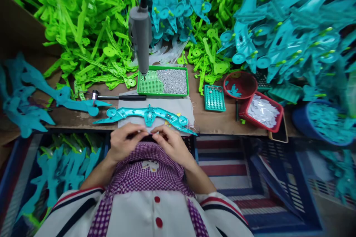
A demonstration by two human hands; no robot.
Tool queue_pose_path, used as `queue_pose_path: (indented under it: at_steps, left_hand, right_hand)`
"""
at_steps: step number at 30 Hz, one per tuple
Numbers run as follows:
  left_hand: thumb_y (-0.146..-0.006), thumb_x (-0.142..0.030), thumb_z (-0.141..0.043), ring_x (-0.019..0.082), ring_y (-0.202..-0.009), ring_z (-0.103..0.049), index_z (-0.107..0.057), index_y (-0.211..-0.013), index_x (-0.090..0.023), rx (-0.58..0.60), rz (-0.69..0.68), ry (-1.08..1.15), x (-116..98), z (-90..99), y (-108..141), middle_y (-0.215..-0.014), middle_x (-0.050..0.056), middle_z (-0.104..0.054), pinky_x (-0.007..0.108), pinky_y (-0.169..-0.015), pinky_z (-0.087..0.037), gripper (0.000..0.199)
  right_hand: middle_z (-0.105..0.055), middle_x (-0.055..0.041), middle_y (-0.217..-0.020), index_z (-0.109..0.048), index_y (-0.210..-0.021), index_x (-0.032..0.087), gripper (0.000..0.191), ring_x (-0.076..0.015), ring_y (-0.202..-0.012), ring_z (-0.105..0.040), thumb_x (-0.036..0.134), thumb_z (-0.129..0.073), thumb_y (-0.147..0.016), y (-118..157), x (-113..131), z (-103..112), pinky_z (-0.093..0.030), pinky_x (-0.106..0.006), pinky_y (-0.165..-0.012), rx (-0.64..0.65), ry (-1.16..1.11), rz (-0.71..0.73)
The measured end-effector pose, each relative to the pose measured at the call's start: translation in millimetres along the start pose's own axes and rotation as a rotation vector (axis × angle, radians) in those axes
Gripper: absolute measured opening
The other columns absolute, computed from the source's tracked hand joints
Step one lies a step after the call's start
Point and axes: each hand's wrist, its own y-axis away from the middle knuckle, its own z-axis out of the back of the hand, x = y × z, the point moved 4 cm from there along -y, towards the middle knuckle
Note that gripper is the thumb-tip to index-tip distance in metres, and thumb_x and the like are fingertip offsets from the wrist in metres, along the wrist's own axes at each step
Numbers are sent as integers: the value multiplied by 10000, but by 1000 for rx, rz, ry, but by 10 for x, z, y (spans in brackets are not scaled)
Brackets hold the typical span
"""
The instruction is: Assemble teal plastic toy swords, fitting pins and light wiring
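Note:
My left hand [124, 141] and my right hand [172, 145] meet close to my apron at the table's front edge. Both are closed, thumbs and fingers pinched together. Something small and pale shows between the fingertips, too small to name. Just beyond them, a teal plastic bow-shaped part [133, 112] lies crosswise on a grey cloth [129, 103], with a raised block at its middle. Neither hand visibly grips it. Above the table hangs a grey electric screwdriver [141, 37], its tip over a green tray [139, 90] of small silvery screws.
A hammer [122, 97] lies behind the bow part. Right are a teal tray [214, 108], a red bowl [228, 78] and a red container [274, 125] of white pieces. Green parts [91, 26] and teal parts [297, 26] are heaped behind. A blue crate [303, 207] stands below.

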Motion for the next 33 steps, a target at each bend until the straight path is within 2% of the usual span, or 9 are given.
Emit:
queue_pose_path:
  at_steps: [2, 4, 9, 11, 15, 19, 22, 27, 33]
  left_hand:
    - [-675, -267, -831, 141, -594, -676, -688, -793, -217, -163, 89, 75, 99, 110, 20, -680, -12, -723, 244, -589, -549, 192]
    - [-662, -308, -837, 132, -574, -664, -645, -770, -197, -208, 223, 175, 238, 138, 15, -657, -14, -704, 226, -553, -533, 246]
    - [-600, -313, -859, 132, -689, -682, -653, -1031, -182, -18, 464, 323, 610, -35, -8, -954, 65, -741, 245, -638, -560, 496]
    - [-632, -339, -839, 151, -796, -702, -639, -1050, -177, -45, 560, 359, 776, -87, 58, -1011, 78, -724, 273, -728, -572, 491]
    - [-662, -307, -826, 173, -936, -708, -593, -977, -189, -263, 766, 538, 1013, -148, 228, -971, 55, -707, 306, -857, -558, 409]
    - [-620, -248, -843, 189, -946, -712, -592, -877, -186, -327, 881, 713, 1025, -239, 193, -948, 53, -723, 339, -897, -555, 365]
    - [-576, -308, -868, 184, -799, -714, -589, -731, -167, -302, 878, 687, 953, -310, 80, -775, 31, -718, 309, -763, -576, 349]
    - [-604, -451, -853, 227, -818, -721, -646, -814, -149, -179, 696, 610, 779, -435, -125, -818, 67, -751, 336, -727, -586, 421]
    - [-601, -500, -849, 228, -829, -734, -640, -914, -154, -112, 725, 623, 754, -454, -228, -853, 79, -763, 351, -768, -592, 511]
  right_hand:
    - [-691, -20, -770, -668, -944, 205, 339, -135, -669, -601, 441, -428, -978, 9, -57, 3, -482, -266, -673, -38, 7, 10]
    - [-682, -21, -751, -671, -876, 211, 319, -139, -679, -597, 425, -453, -971, 13, -132, 27, -474, -271, -699, -27, 60, 58]
    - [-665, -48, -792, -655, -862, 213, 319, -174, -750, -590, 410, -430, -973, -105, -536, 185, -465, -311, -754, -300, 224, -45]
    - [-663, -66, -853, -643, -866, 215, 300, -193, -830, -597, 396, -428, -971, -195, -714, 200, -462, -339, -818, -362, 262, -76]
    - [-650, -83, -902, -615, -842, 212, 280, -202, -894, -594, 379, -426, -962, -343, -998, 144, -463, -348, -856, -341, 219, -84]
    - [-638, -76, -885, -615, -843, 206, 261, -197, -877, -589, 381, -453, -948, -335, -1106, 133, -470, -347, -836, -307, 139, -47]
    - [-633, -70, -870, -623, -838, 208, 266, -197, -867, -585, 394, -465, -943, -285, -1112, 163, -472, -355, -826, -309, 118, -22]
    - [-628, -67, -886, -636, -853, 215, 284, -192, -862, -587, 414, -459, -951, -218, -1040, 253, -470, -351, -807, -347, 187, 21]
    - [-668, -33, -874, -655, -851, 220, 226, -164, -863, -603, 319, -486, -963, -90, -761, 374, -352, -386, -967, -325, 641, 179]
